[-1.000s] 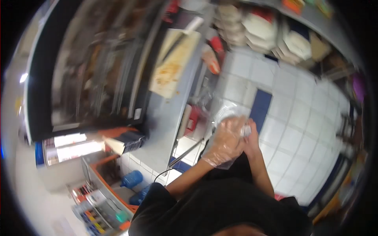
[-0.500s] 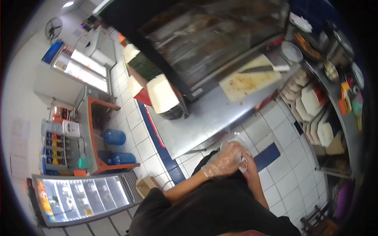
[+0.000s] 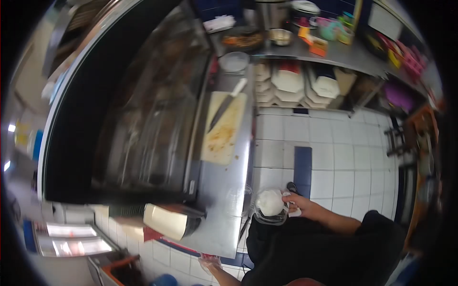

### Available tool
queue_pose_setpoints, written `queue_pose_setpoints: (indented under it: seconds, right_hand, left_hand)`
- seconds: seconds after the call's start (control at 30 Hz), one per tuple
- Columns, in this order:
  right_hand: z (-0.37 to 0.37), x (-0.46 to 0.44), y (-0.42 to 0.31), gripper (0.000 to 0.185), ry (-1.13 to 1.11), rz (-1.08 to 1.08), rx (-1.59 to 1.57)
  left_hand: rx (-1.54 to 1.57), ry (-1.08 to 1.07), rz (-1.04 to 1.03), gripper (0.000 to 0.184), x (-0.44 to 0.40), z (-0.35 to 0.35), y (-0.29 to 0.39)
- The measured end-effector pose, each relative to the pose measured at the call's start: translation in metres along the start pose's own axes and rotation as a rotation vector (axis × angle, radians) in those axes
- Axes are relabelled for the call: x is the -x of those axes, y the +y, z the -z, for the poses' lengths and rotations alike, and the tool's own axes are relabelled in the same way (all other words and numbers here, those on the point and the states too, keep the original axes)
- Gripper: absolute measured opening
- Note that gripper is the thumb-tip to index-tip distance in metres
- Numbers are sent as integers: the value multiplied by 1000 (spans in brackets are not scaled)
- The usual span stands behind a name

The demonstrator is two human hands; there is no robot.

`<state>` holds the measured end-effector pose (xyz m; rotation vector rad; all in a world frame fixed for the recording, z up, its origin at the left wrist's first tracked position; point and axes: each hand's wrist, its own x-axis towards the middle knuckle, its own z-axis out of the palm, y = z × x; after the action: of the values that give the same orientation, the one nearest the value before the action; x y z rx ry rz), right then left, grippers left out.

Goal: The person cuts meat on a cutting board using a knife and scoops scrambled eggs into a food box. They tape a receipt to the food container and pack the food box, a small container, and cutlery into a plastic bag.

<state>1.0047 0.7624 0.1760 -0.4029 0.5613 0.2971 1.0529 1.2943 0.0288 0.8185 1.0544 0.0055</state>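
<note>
My right hand [image 3: 296,205], bare, is closed at the rim of a clear plastic container [image 3: 273,220] with a white rounded thing [image 3: 270,202] in it. White paper or plastic [image 3: 293,211] also shows at those fingers. I cannot make out what the white thing is. Away to the lower left, my left hand [image 3: 210,263] wears a clear plastic glove, near the end of the steel counter [image 3: 217,229]. Red shows at its fingertips, and blur hides whether they hold anything.
A knife [image 3: 224,109] lies on a stained cutting board [image 3: 224,138] beside a glass-fronted cabinet [image 3: 148,124]. A cream-coloured box [image 3: 165,221] stands at the counter's near end. Stacked white trays [image 3: 287,81] fill a shelf below the back counter [image 3: 343,57].
My hands have moved apart: the gloved left one has gone out to the lower left, while the right keeps the container. The view has turned, bringing the back counter to the top.
</note>
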Motion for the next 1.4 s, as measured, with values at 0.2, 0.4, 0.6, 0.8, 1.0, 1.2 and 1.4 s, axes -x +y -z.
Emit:
queue_pose_setpoints:
  seconds: [0.2, 0.4, 0.6, 0.8, 1.0, 1.2, 1.4]
  right_hand:
    - [-17, 18, -17, 53, 105, 121, -156]
    - [26, 26, -73, 59, -16, 236, -235]
    - [87, 54, -159, 49, -34, 349, -380]
    - [221, 109, -259, 35, 65, 608, -540]
    - [283, 191, -384, 18, 374, 761, -625]
    - [375, 216, -483, 12, 533, 1014, -792]
    - [440, 245, -575, 19, 720, 1148, -819]
  left_hand:
    - [-583, -119, -54, 64, 3, 3, -29]
    - [-878, -193, -3, 58, 53, -134, -109]
    - [-1056, -349, -60, 53, 97, -295, -202]
    - [-1203, -535, -150, 47, 177, -457, -302]
    - [-1537, -1003, -599, 41, 279, -690, -434]
    - [-984, -869, -445, 35, 357, -987, -703]
    - [-1998, -709, -1529, 65, 366, -1087, -797]
